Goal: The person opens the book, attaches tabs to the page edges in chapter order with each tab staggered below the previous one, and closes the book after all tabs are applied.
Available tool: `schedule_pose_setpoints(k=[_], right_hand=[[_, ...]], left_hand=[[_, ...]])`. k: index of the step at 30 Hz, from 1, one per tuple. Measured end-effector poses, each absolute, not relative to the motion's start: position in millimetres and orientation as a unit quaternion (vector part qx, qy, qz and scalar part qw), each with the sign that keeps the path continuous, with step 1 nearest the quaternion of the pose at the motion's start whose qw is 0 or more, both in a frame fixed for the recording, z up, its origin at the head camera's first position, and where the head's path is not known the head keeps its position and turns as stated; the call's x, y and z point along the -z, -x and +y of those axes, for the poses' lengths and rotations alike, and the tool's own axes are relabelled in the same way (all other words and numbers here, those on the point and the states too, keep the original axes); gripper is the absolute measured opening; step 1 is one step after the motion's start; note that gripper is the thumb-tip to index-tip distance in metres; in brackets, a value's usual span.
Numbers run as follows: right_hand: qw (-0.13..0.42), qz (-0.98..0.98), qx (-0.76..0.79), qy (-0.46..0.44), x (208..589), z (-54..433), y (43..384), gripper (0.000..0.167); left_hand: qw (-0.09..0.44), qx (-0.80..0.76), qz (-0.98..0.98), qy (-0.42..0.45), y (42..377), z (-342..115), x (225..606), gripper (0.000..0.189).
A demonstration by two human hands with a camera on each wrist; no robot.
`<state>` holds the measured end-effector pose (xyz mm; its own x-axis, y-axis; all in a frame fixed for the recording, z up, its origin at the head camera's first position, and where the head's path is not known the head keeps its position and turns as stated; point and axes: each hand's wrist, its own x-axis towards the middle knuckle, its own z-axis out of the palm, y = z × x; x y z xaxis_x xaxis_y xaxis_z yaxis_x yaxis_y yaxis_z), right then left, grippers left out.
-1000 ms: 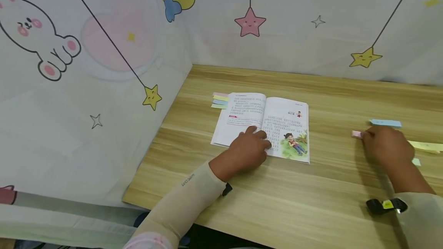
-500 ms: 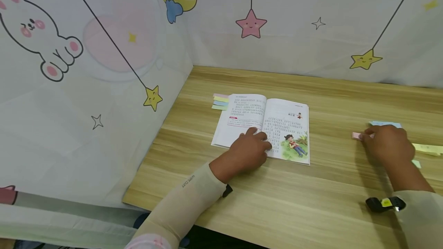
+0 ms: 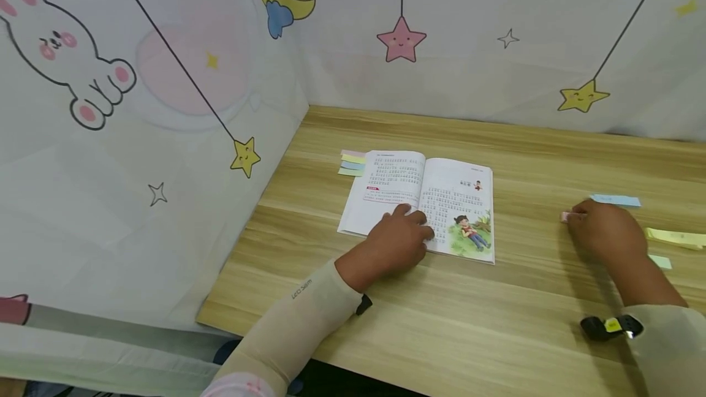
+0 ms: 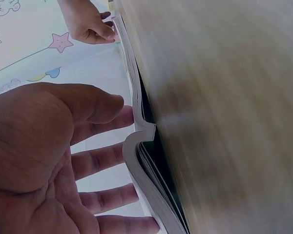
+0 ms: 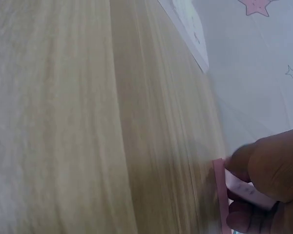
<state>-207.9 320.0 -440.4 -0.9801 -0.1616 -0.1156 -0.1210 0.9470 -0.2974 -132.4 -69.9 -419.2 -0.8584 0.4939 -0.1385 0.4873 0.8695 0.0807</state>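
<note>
- Wood-grain table [image 3: 524, 323] is stretching beneath the left hand [image 3: 398, 239] and right hand [image 3: 609, 234], printed walls [image 3: 353, 75] rising beyond.
- The left hand is lying spread, gripping nothing, its fingertips touching the open book [image 3: 441, 201] beneath.
- The right hand is curling, thumb and fingertips pinching pink paper [image 5: 247, 191].
- Blue strip [image 3: 616, 200] is lying just beyond the right hand, yellow strip [image 3: 675, 238] and green strip [image 3: 660, 261] to its right.
</note>
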Motion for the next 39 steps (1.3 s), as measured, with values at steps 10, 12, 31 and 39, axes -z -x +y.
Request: schedule_pose_setpoints(k=[10, 12, 31, 39], right_hand=[[0.100, 0.984, 0.142, 0.049, 433, 311, 205, 0.038], [0.130, 0.980, 0.142, 0.054, 427, 309, 203, 0.041], [0.097, 0.939, 0.302, 0.130, 447, 221, 222, 0.042], [0.140, 0.942, 0.272, 0.139, 445, 205, 236, 0.037]], left_hand=[[0.078, -0.026, 0.964, -0.252, 132, -69, 421, 0.029], [0.076, -0.025, 0.964, -0.252, 132, -69, 420, 0.029], [0.076, -0.026, 0.965, -0.249, 132, -69, 419, 0.029], [0.074, -0.023, 0.965, -0.249, 131, -69, 419, 0.028]])
